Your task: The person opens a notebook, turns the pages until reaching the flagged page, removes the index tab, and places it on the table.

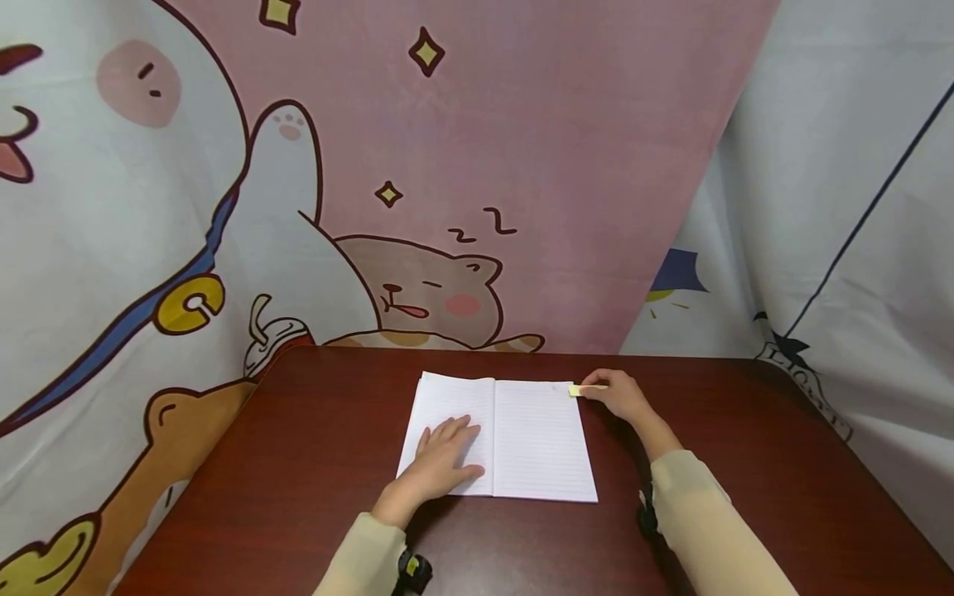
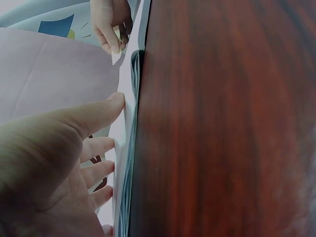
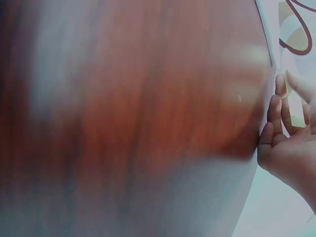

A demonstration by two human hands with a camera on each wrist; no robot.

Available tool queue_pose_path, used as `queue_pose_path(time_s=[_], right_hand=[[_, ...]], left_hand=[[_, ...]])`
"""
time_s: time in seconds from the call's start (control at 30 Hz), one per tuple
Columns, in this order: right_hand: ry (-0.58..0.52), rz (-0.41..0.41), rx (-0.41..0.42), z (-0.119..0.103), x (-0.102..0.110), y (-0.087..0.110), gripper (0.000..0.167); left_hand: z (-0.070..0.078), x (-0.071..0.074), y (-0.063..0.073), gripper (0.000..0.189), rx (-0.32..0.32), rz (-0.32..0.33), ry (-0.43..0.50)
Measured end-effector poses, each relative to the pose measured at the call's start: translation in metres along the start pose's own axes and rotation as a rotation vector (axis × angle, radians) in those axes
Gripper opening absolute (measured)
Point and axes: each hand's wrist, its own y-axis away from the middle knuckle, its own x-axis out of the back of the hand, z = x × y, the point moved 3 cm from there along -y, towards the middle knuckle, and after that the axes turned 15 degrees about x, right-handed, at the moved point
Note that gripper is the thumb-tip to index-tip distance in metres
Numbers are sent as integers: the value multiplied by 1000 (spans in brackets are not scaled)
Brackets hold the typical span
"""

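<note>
An open notebook [image 1: 542, 451] with lined white pages lies flat on the table. My left hand [image 1: 440, 463] rests on its left page, fingers spread; in the left wrist view the thumb and fingertips of that hand [image 2: 54, 148] touch the paper near the notebook's edge [image 2: 129, 148]. At the top right corner of the right page, my right hand [image 1: 619, 396] pinches a small pale yellow strip [image 1: 574, 390], which looks like a sticky note. The right wrist view shows this strip [image 3: 295, 106] between the thumb and fingers of the right hand [image 3: 291, 143].
The dark reddish-brown table [image 1: 298, 463] extends around the notebook on all sides. Behind it hangs a pink and white cloth [image 1: 581, 165] printed with cartoon animals, and a white cloth [image 1: 857, 248] hangs at the right. Each wrist wears a black strapped device [image 1: 413, 571].
</note>
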Motion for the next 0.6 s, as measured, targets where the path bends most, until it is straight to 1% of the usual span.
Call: queue_pose_path(time_s=[0.13, 0.17, 0.3, 0.47, 0.6], right_hand=[[16, 7, -8, 3, 11, 5, 20], [25, 4, -1, 3, 14, 6, 20], [53, -17, -13, 7, 22, 11, 17], [89, -45, -17, 10, 24, 14, 16], [110, -43, -25, 13, 23, 15, 15]], left_hand=[[0, 0, 0, 63, -1, 1, 1], [-1, 0, 0, 63, -1, 0, 2], [0, -1, 1, 63, -1, -4, 14], [0, 0, 2, 63, 1, -3, 19], [0, 0, 2, 63, 4, -3, 16]])
